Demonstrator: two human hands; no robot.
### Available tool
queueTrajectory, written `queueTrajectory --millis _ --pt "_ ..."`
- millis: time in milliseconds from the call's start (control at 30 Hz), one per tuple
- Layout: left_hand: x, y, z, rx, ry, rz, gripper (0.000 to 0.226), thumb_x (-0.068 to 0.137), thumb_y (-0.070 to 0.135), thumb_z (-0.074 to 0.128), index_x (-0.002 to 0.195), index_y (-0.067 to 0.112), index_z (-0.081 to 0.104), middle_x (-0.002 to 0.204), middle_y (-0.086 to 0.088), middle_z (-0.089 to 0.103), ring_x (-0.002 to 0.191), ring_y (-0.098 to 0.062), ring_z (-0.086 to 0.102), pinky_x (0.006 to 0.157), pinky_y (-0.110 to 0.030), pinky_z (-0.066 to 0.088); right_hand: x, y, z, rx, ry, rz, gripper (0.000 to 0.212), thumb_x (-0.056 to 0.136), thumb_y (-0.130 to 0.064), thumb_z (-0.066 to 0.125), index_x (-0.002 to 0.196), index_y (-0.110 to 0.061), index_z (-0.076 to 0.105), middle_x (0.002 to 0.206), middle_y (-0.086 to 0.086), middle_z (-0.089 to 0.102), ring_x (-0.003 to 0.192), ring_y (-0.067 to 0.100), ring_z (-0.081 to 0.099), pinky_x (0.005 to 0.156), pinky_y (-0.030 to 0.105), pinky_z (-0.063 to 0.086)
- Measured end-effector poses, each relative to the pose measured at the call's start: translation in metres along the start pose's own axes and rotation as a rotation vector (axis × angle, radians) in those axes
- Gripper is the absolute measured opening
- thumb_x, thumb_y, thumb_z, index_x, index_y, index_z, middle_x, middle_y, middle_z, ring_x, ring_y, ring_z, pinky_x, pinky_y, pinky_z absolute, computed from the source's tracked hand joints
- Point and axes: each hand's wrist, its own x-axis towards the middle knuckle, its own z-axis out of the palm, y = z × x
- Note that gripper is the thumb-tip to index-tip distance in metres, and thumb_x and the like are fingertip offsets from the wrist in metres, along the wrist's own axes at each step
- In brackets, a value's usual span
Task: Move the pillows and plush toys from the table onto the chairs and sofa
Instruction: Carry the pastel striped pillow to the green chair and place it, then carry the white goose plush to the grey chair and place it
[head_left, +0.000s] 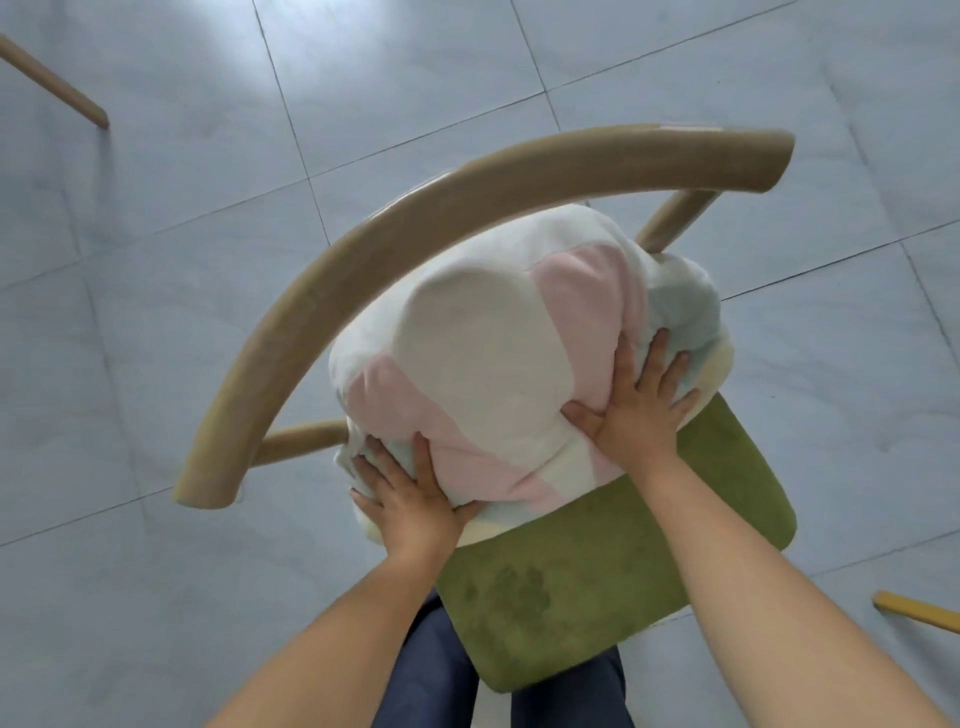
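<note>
**Pillow on the chair, both hands at its near edge**

The pastel pillow (488, 358), white with pink, pale blue and yellow patches, sits on the green seat (597, 582) of a wooden chair, its far side up against the curved backrest rail (415, 218); it overhangs the seat's left edge a little, and a wide strip of seat lies bare in front of it. The left hand (410, 499) clasps the pillow's near-left corner, thumb on top and fingers curled round the edge; the right hand (644, 405) lies spread on the right side, fingers splayed and pressing into the fabric, a flat grip rather than a clench. Grey tiled floor (156, 260) lies open all round the chair; a wooden leg (57, 85) shows at the top left, another (914, 610) at the right edge, both well apart from the chair.
</note>
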Motion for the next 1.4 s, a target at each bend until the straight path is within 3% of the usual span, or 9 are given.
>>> queueTrajectory --millis 267,433,600,700,767,867,1033,1167,1400 --pt "-0.075 -0.016 -0.071 -0.109 0.043 0.163 0.089 0.080 0.054 0.055 0.144 0.031 -0.002 0.153 -0.016 -0.012 0.142 -0.027 -0.011 0.115 -0.050 0.002 -0.104 -0.017 -0.050 0.214 0.108 -0.125 0.083 0.066 -0.067 0.035 0.137 -0.039 0.002 0.150 0.004 -0.004 0.138 0.025 -0.007 0.109 0.049 -0.002" --pt "-0.163 -0.047 -0.099 -0.524 0.137 0.159 0.056 0.089 0.026 0.056 0.138 0.018 0.031 0.150 -0.008 0.023 0.138 -0.021 0.025 0.108 -0.022 0.022 -0.195 -0.040 -0.062 0.354 0.111 -0.154 0.046 0.079 -0.013 0.065 0.122 -0.006 0.051 0.137 -0.009 0.021 0.133 0.012 0.014 0.109 0.056 0.025" --pt "-0.230 -0.118 -0.097 -0.910 0.178 -0.033 0.041 0.088 0.015 0.056 0.128 0.018 0.045 0.139 0.008 0.037 0.135 -0.014 0.031 0.112 -0.028 0.027 -0.256 -0.078 -0.070 0.324 -0.034 -0.506 0.035 0.071 -0.069 0.043 0.102 -0.055 0.051 0.119 -0.058 0.026 0.112 -0.029 0.028 0.094 -0.007 0.020" --pt "-0.256 -0.180 -0.099 -1.086 0.197 -0.031 0.045 0.081 0.021 0.063 0.107 0.055 0.051 0.118 0.044 0.044 0.122 0.013 0.036 0.107 -0.012 0.029 -0.271 -0.129 -0.065 0.267 -0.189 -0.554 0.040 0.060 -0.082 0.040 0.098 -0.076 0.033 0.112 -0.063 0.025 0.106 -0.036 0.025 0.086 -0.011 0.021" --pt "-0.267 -0.230 -0.101 -1.151 0.189 -0.061 0.048 0.069 0.039 0.060 0.092 0.077 0.043 0.103 0.059 0.043 0.109 0.024 0.041 0.092 0.007 0.029 -0.281 -0.173 -0.050 0.256 -0.296 -0.593 0.052 0.050 -0.090 0.037 0.098 -0.070 0.041 0.113 -0.056 0.035 0.106 -0.035 0.026 0.092 -0.001 0.029" --pt "-0.274 -0.310 -0.105 -1.264 0.290 -0.162 0.055 0.077 0.015 0.062 0.084 0.069 0.052 0.103 0.034 0.055 0.102 0.016 0.045 0.086 0.007 0.033 -0.308 -0.242 -0.011 0.185 -0.448 -0.624 0.066 0.053 -0.086 0.040 0.108 -0.050 0.036 0.122 -0.032 0.034 0.114 -0.023 0.033 0.102 0.026 0.033" --pt "-0.283 -0.438 -0.137 -1.535 0.531 -0.410 0.035 0.085 -0.004 0.058 0.111 0.017 0.049 0.113 -0.005 0.048 0.105 -0.015 0.048 0.101 -0.037 0.037 -0.351 -0.353 0.064 0.143 -0.615 -0.685 0.064 0.054 -0.084 0.044 0.108 -0.050 0.037 0.118 -0.034 0.043 0.108 -0.024 0.040 0.097 0.018 0.036" --pt "-0.285 -0.516 -0.141 -1.720 0.695 -0.494 0.039 0.070 0.012 0.060 0.107 0.016 0.045 0.106 0.003 0.053 0.102 -0.016 0.050 0.089 -0.028 0.039 -0.364 -0.420 0.098 0.126 -0.658 -0.807 0.053 0.057 -0.084 0.042 0.108 -0.069 0.036 0.124 -0.045 0.033 0.111 -0.019 0.041 0.087 -0.002 0.033" --pt "-0.221 -0.582 -0.172 -1.849 0.731 -0.382 0.039 0.057 0.006 0.054 0.091 0.027 0.050 0.093 0.015 0.066 0.076 0.020 0.060 0.064 0.001 0.048 -0.336 -0.515 0.136 0.260 -0.657 -0.738 0.064 0.041 -0.086 0.053 0.101 -0.064 0.049 0.113 -0.046 0.045 0.103 -0.015 0.051 0.080 0.001 0.043"
